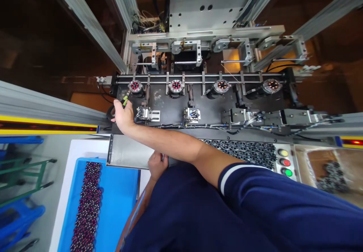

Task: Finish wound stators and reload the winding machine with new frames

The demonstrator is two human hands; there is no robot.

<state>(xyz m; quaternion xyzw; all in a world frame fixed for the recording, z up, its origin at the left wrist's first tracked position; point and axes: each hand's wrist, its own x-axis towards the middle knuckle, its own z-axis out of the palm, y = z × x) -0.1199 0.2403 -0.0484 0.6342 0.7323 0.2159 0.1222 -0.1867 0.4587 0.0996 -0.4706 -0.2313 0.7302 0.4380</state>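
My right hand reaches far left over the machine bed, its fingers closed around a slim green-and-black handled tool. The tool's tip points at the leftmost round part, which sits on a fixture and shows red and dark segments. Similar parts sit on the other fixtures: a red one, then a darker one and another dark one. Close to my body, my left hand is closed by the edge of the bare metal plate. Something small and dark shows between its fingers, too little to name.
Several finished-looking rings lie in rows in a blue tray at lower left. Dark rings fill the front right, beside a button panel. Clamps line the bed. Yellow light-curtain bars flank the opening.
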